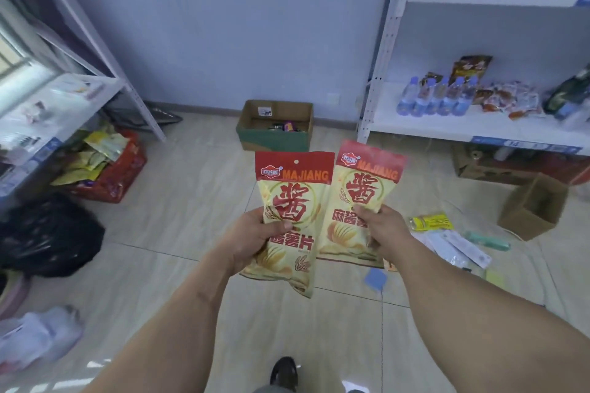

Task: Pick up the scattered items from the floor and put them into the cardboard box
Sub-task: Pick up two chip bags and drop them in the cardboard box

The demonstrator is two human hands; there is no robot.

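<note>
My left hand [252, 241] grips a red and cream MAJIANG chip bag [292, 201] by its lower half, upright in front of me. My right hand [381, 228] grips a second matching chip bag [367, 182] beside it. Both bags are held above the tiled floor. The open cardboard box [274, 137] stands against the far wall, straight beyond the bags, with a few packets inside. More scattered items lie on the floor to the right: a yellow packet [431, 222], white flat packs [459, 247], a teal tube [488, 241] and a blue square [376, 279].
White shelving [479, 128] with bottles and snacks stands at right, another shelf rack [64, 99] at left. A red crate of snack bags [108, 169], a black bag [48, 236] and a white plastic bag [38, 335] sit at left. A small brown box [533, 204] sits at right.
</note>
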